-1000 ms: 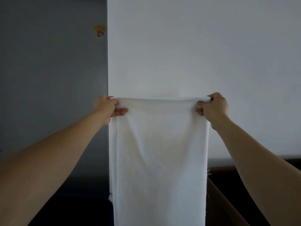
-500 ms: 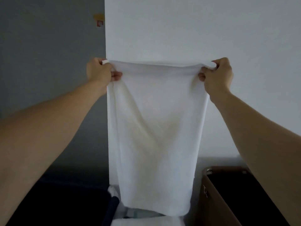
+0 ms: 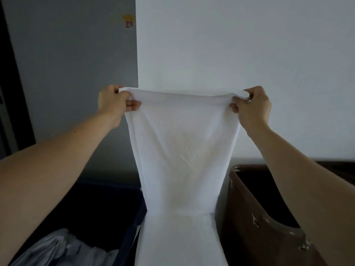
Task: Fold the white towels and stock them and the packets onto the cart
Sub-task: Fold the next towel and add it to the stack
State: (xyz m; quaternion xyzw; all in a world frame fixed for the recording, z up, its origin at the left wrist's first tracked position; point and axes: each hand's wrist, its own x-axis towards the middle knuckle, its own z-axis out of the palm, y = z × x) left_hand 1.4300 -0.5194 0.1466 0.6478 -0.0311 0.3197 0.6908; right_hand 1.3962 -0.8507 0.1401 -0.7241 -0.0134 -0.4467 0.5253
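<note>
White wall fills the background, with a grey panel to its left. Out in front, the left hand and the right hand each pinch a top corner of the white towel. It hangs stretched between them, above the gap between a dark blue hamper holding pale linen and a brown bin.

Dim, soft, perhaps slightly blurred
</note>
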